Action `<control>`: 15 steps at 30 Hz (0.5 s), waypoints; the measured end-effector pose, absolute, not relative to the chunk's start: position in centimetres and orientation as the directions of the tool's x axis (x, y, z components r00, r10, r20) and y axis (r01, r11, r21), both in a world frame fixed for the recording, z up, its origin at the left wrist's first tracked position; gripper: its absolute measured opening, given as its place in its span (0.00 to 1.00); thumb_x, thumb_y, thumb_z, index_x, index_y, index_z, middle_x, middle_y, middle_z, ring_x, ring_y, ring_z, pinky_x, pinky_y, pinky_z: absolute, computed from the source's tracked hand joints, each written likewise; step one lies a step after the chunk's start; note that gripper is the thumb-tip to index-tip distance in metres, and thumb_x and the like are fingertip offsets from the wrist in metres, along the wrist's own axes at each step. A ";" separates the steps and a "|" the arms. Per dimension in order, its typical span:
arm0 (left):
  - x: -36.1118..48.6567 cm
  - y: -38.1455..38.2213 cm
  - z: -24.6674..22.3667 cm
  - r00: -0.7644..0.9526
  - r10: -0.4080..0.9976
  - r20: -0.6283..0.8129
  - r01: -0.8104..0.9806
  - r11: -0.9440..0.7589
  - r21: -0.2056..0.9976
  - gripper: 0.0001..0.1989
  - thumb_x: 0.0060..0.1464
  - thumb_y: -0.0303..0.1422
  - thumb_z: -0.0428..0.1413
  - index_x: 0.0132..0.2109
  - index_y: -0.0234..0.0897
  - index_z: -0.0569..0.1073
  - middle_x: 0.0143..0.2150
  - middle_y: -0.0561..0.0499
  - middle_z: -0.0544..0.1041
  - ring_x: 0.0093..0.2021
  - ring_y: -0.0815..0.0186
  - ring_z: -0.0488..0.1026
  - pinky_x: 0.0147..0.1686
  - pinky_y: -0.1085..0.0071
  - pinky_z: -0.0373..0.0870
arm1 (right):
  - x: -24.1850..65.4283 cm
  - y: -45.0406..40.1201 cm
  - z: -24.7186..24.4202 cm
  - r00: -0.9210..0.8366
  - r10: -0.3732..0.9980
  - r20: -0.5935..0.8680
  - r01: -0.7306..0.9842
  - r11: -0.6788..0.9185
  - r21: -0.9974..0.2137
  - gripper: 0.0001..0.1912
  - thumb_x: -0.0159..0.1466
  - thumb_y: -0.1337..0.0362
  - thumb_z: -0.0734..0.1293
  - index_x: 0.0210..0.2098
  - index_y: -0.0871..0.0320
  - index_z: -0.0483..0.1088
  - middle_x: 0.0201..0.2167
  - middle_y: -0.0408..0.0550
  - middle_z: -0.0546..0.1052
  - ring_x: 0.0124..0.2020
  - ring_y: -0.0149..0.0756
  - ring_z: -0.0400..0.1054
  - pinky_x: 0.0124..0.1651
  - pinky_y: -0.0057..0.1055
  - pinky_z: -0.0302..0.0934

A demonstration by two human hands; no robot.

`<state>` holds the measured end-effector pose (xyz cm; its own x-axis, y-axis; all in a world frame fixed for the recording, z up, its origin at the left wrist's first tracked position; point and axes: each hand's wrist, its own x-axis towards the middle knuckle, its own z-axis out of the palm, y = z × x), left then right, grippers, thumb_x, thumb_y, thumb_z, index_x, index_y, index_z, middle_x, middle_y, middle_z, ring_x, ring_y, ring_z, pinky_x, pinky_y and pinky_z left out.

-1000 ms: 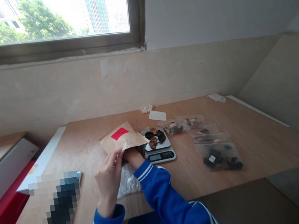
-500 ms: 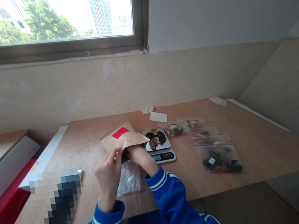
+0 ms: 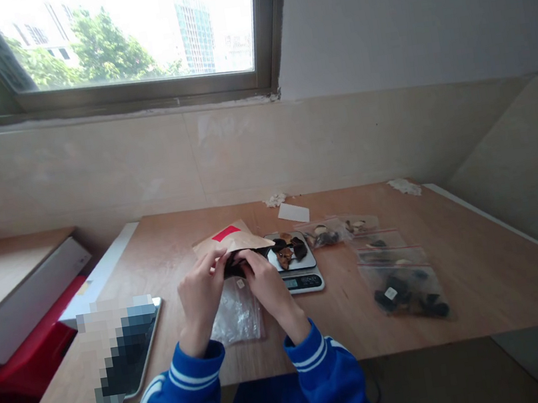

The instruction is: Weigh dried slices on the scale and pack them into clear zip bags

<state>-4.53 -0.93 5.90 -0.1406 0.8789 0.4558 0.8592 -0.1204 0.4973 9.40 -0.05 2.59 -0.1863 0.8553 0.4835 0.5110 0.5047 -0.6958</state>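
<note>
Head view: pinching kraft paper bag point(image 3: 247, 239) with left hand point(image 3: 200, 291), curling right hand point(image 3: 267, 282) at its mouth with hold unclear, with dried mushroom pieces point(image 3: 285, 258) already on digital scale point(image 3: 311, 281) and any remainder hidden.

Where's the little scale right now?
In the head view, the scale sits near the middle of the table, just right of the brown paper bag. Dark pieces lie on it.
</note>
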 end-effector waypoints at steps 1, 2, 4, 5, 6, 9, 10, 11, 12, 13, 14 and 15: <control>-4.5 -0.8 6.0 -0.135 0.880 0.455 0.860 -0.124 0.495 0.09 0.59 0.39 0.54 0.42 0.45 0.79 0.34 0.53 0.81 0.31 0.67 0.76 0.27 0.75 0.57 | 9.6 -0.1 2.4 -0.148 0.849 0.507 0.471 0.511 -0.719 0.14 0.65 0.73 0.55 0.45 0.55 0.67 0.43 0.49 0.75 0.47 0.38 0.70 0.51 0.35 0.65; -4.5 -0.8 6.0 -0.131 0.879 0.457 0.861 -0.128 0.493 0.09 0.59 0.39 0.54 0.42 0.45 0.78 0.35 0.53 0.81 0.31 0.67 0.76 0.27 0.75 0.57 | 9.9 -0.1 2.3 -0.104 0.845 0.524 0.431 0.514 -0.742 0.13 0.65 0.72 0.56 0.44 0.55 0.67 0.42 0.49 0.75 0.46 0.37 0.71 0.51 0.35 0.65; -4.4 -0.6 6.2 -0.123 0.877 0.465 0.862 -0.138 0.488 0.09 0.59 0.40 0.54 0.42 0.45 0.78 0.36 0.53 0.81 0.32 0.67 0.76 0.27 0.75 0.57 | 10.2 -0.1 2.0 -0.024 0.841 0.541 0.348 0.515 -0.784 0.11 0.64 0.71 0.58 0.44 0.55 0.65 0.42 0.49 0.74 0.45 0.36 0.71 0.50 0.34 0.66; -4.3 -0.6 6.2 -0.121 0.875 0.468 0.862 -0.141 0.486 0.10 0.59 0.40 0.54 0.42 0.45 0.78 0.36 0.53 0.81 0.32 0.67 0.76 0.27 0.75 0.56 | 10.3 -0.1 1.9 0.012 0.838 0.546 0.305 0.517 -0.800 0.10 0.63 0.70 0.59 0.44 0.55 0.65 0.42 0.49 0.74 0.45 0.36 0.71 0.50 0.35 0.67; -4.3 -0.5 6.3 -0.119 0.875 0.470 0.863 -0.143 0.485 0.10 0.59 0.40 0.54 0.42 0.46 0.78 0.37 0.53 0.81 0.32 0.67 0.75 0.27 0.75 0.56 | 10.4 -0.2 1.8 0.054 0.835 0.548 0.261 0.518 -0.815 0.09 0.63 0.69 0.60 0.43 0.55 0.64 0.42 0.49 0.73 0.45 0.36 0.71 0.50 0.35 0.67; -4.2 -0.2 6.6 -0.128 0.874 0.469 0.865 -0.133 0.483 0.10 0.60 0.40 0.54 0.42 0.46 0.78 0.36 0.54 0.81 0.32 0.67 0.75 0.27 0.75 0.56 | 11.0 -0.5 2.0 0.186 0.833 0.522 0.121 0.508 -0.853 0.12 0.61 0.66 0.64 0.44 0.54 0.61 0.42 0.50 0.72 0.46 0.37 0.71 0.50 0.35 0.68; -4.2 0.0 6.8 -0.135 0.871 0.472 0.868 -0.126 0.481 0.10 0.60 0.41 0.54 0.42 0.46 0.78 0.36 0.54 0.81 0.32 0.67 0.75 0.27 0.75 0.56 | 11.4 -0.7 2.0 0.231 0.831 0.505 0.077 0.502 -0.861 0.14 0.61 0.65 0.64 0.46 0.54 0.60 0.43 0.51 0.72 0.46 0.37 0.71 0.49 0.35 0.68; -4.3 0.2 6.9 -0.145 0.867 0.476 0.871 -0.117 0.478 0.10 0.59 0.41 0.54 0.41 0.46 0.78 0.36 0.54 0.81 0.32 0.67 0.75 0.27 0.75 0.57 | 12.0 -0.8 1.9 0.272 0.831 0.486 0.039 0.495 -0.868 0.16 0.61 0.64 0.65 0.47 0.54 0.58 0.44 0.51 0.72 0.46 0.37 0.71 0.49 0.36 0.69; -4.4 0.4 7.0 -0.154 0.863 0.482 0.875 -0.108 0.472 0.10 0.59 0.41 0.54 0.41 0.46 0.78 0.35 0.53 0.81 0.32 0.67 0.75 0.28 0.75 0.57 | 12.8 -0.9 1.7 0.307 0.830 0.466 0.012 0.487 -0.874 0.18 0.61 0.63 0.65 0.49 0.53 0.57 0.44 0.51 0.72 0.46 0.37 0.71 0.49 0.37 0.69; -4.5 0.6 7.2 -0.160 0.858 0.488 0.879 -0.101 0.466 0.10 0.59 0.41 0.54 0.40 0.45 0.78 0.34 0.53 0.80 0.31 0.67 0.75 0.28 0.75 0.57 | 13.8 -0.8 1.4 0.335 0.830 0.447 -0.004 0.475 -0.880 0.20 0.61 0.62 0.65 0.51 0.53 0.56 0.45 0.51 0.72 0.46 0.38 0.71 0.49 0.38 0.68; -4.6 0.9 7.3 -0.162 0.854 0.494 0.884 -0.097 0.458 0.11 0.59 0.42 0.54 0.40 0.45 0.78 0.34 0.53 0.80 0.31 0.67 0.74 0.28 0.74 0.57 | 14.9 -0.7 0.8 0.360 0.830 0.426 -0.011 0.461 -0.887 0.21 0.61 0.61 0.65 0.52 0.53 0.55 0.45 0.52 0.73 0.46 0.38 0.71 0.50 0.39 0.68; -4.8 1.1 7.4 -0.163 0.852 0.498 0.888 -0.094 0.451 0.11 0.59 0.42 0.54 0.39 0.45 0.78 0.34 0.53 0.80 0.31 0.67 0.74 0.28 0.74 0.56 | 16.1 -0.5 0.1 0.381 0.832 0.404 -0.015 0.442 -0.897 0.23 0.61 0.61 0.66 0.53 0.54 0.56 0.45 0.52 0.73 0.46 0.39 0.71 0.50 0.40 0.68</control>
